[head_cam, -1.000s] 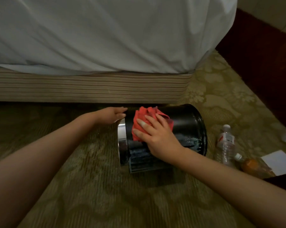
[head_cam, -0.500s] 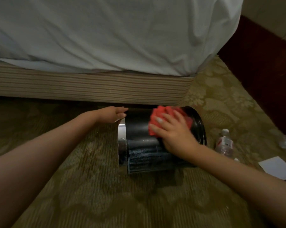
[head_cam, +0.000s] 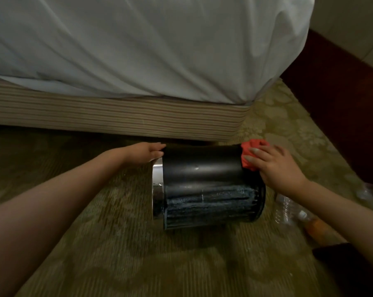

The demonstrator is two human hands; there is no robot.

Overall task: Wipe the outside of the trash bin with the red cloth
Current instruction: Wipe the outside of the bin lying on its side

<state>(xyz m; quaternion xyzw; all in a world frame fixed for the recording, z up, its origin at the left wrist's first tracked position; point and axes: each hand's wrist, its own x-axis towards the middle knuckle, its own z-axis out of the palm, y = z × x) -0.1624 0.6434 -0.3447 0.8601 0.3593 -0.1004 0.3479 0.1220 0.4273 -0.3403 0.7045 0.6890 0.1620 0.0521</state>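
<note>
Half the trash bin (head_cam: 202,168) is looking streaked while the flat-fingered right hand (head_cam: 275,166) is pressing the red cloth (head_cam: 254,144), the open left hand (head_cam: 144,152) bracing.

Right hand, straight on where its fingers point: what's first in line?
The right hand lies on the red cloth; next the trash bin's black wall. Beyond, perhaps the left hand; depth unclear.

By the bed (head_cam: 138,50) before me.
White sheet (head_cam: 224,71) overhangs its striped base (head_cam: 117,116); patterned carpet (head_cam: 138,264) below; plastic bottles (head_cam: 285,211) off its right corner.
</note>
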